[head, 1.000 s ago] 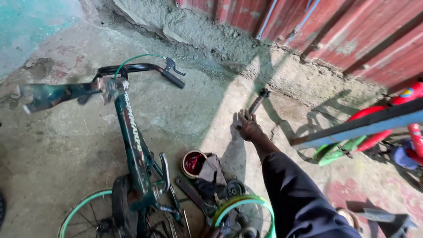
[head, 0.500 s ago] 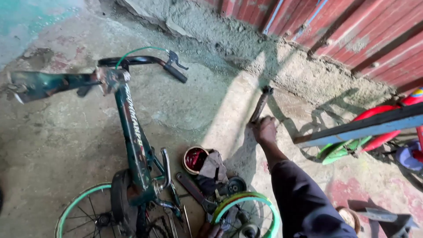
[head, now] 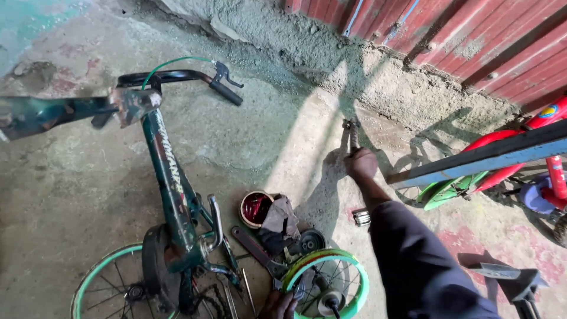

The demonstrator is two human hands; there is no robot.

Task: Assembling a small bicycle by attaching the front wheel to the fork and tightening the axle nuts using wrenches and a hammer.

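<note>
The right hand is off the ground now: a second ago it was spread low on the concrete beside the long metal tool, and here it is clenched round that tool's lower end, the tool standing nearly upright with its forked head toward the wall, just right of the frame's centre. So the tool has gone from lying within reach to being firmly in the grip, and the dark sleeve stretches out from the lower right to hold it there. The left hand barely peeps in at the bottom edge, touching the small green-rimmed wheel; whether it grips or just rests I cannot tell. The dark green bicycle frame lies upside down on the floor at left, handlebar toward the upper left, much as it lay before. As for containers, there's one: a small round tin at centre-bottom, reddish inside, grease or something like it, with a dark rag slumped against its right rim. A flat wrench lies just below it, and a small metal nut-like part sits on the concrete near the sleeve.
</note>
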